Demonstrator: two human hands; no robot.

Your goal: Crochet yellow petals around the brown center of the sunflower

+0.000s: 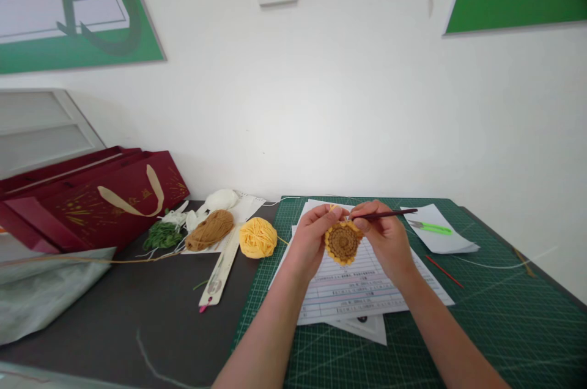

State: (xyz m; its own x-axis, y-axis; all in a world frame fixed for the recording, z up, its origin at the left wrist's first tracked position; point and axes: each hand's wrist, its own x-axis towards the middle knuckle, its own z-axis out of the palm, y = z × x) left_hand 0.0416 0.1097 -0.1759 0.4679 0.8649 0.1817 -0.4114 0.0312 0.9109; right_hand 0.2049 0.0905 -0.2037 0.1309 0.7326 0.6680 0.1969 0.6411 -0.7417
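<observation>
Head view: left hand (314,241) pinching crocheted sunflower disc (343,243); right hand (383,243) gripping dark crochet hook (385,215) above it; yellow yarn ball (257,237) beside green cutting mat (509,322).

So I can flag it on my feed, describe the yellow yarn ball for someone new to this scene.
Start at the green cutting mat and follow its left edge, where the dark table begins. The yellow yarn ball sits right at that edge. It is brighter than the tan yarn ball to its left, and a yellow strand runs from it toward the person's left hand.
</observation>
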